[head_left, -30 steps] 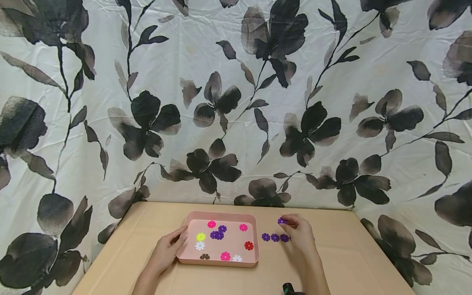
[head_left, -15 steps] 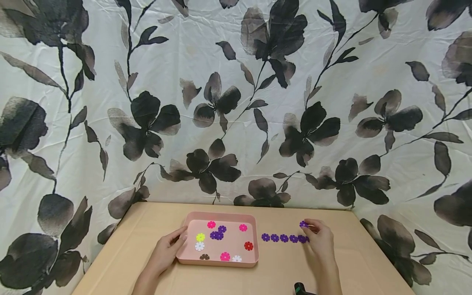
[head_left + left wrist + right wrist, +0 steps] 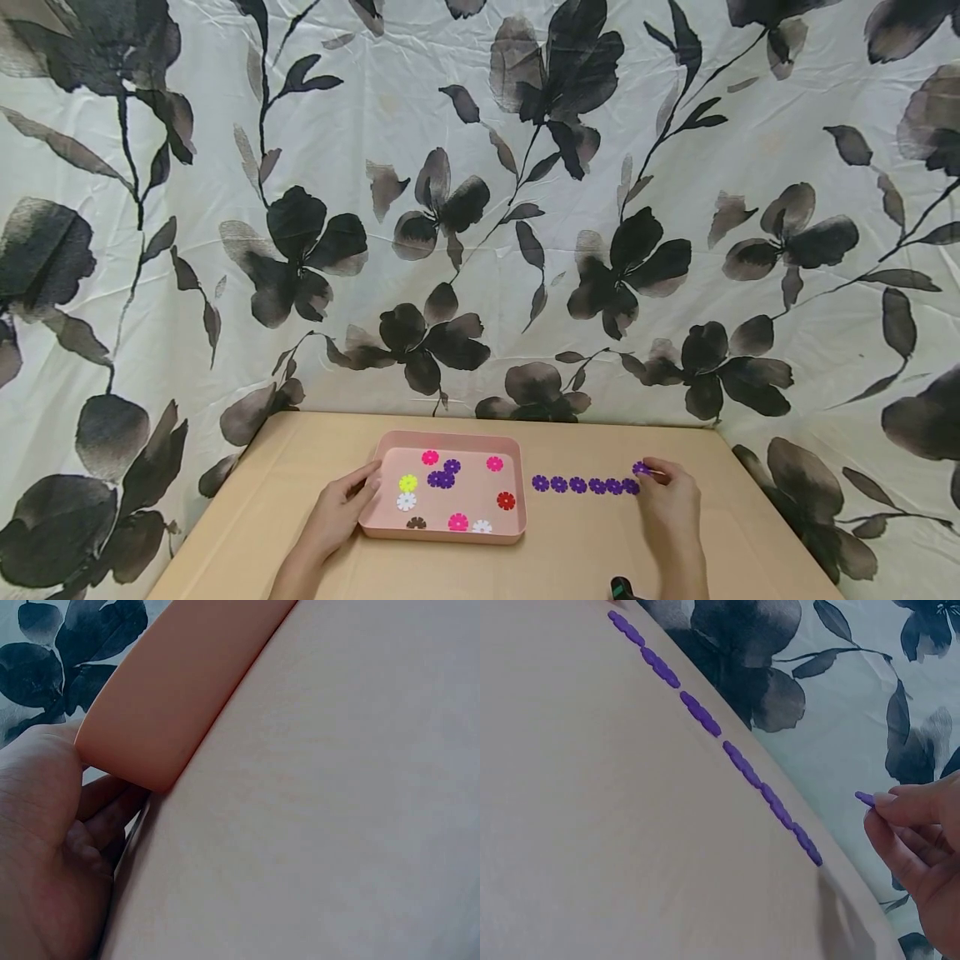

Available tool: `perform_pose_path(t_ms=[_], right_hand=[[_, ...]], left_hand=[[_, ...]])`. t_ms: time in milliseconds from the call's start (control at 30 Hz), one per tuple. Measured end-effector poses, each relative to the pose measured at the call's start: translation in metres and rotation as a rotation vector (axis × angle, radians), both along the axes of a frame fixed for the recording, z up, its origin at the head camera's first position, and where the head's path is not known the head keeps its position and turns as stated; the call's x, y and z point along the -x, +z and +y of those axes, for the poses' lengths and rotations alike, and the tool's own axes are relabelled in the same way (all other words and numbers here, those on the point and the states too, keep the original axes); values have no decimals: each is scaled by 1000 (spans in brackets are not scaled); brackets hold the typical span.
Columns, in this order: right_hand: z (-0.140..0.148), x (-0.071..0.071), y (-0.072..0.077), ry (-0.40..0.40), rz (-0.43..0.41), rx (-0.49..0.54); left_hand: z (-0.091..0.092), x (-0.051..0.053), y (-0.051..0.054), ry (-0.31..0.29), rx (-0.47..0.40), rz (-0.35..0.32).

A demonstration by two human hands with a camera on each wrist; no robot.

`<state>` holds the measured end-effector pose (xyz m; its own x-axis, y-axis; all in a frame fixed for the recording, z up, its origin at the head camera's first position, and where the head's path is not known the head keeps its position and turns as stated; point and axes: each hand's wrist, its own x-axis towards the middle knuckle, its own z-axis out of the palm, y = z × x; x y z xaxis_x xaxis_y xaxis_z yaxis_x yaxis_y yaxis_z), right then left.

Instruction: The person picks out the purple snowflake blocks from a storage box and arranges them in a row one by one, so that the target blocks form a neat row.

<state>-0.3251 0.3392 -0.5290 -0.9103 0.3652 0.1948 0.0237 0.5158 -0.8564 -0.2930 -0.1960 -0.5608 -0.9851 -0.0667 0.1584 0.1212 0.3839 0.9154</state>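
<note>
My left hand (image 3: 337, 510) is at the left side of a pink tray (image 3: 442, 533), gripping its edge; in the left wrist view the thumb lies at the rim of the tray wall (image 3: 169, 697) and curled fingers show below it. Between thumb and fingertips, my right hand (image 3: 670, 500) pinches a purple flower-shaped piece (image 3: 640, 468), held above the table; the right wrist view shows this flower piece (image 3: 865, 799) edge-on. Just below and left of it ends a row of several purple flower pieces (image 3: 577, 485) lying on the table.
Inside the tray lie loose flower pieces: purple (image 3: 441, 479), pink (image 3: 458, 522), yellow (image 3: 408, 483), white (image 3: 406, 502), red (image 3: 506, 500) and brown (image 3: 416, 522). A floral cloth (image 3: 525, 250) hangs behind the tan table (image 3: 465, 575). A black object (image 3: 621, 588) shows by the right wrist.
My right hand has moved rightward along the row with the pinched purple flower piece, then slightly down, uncovering the row's right end. The left hand and tray have stayed put.
</note>
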Motion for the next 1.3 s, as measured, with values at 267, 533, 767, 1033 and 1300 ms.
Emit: perform_pose_path(t_ms=[267, 533, 767, 1033, 1300], right_hand=[[8, 1, -9, -29, -2, -61], [11, 4, -14, -47, -3, -149], [12, 7, -21, -65, 10, -193], [9, 9, -24, -70, 14, -213], [8, 9, -24, -61, -9, -217]], left_hand=[[0, 0, 1, -6, 3, 5], [0, -1, 1, -2, -4, -3], [1, 0, 1, -4, -5, -2], [1, -1, 1, 0, -3, -2], [1, 0, 1, -2, 1, 6]])
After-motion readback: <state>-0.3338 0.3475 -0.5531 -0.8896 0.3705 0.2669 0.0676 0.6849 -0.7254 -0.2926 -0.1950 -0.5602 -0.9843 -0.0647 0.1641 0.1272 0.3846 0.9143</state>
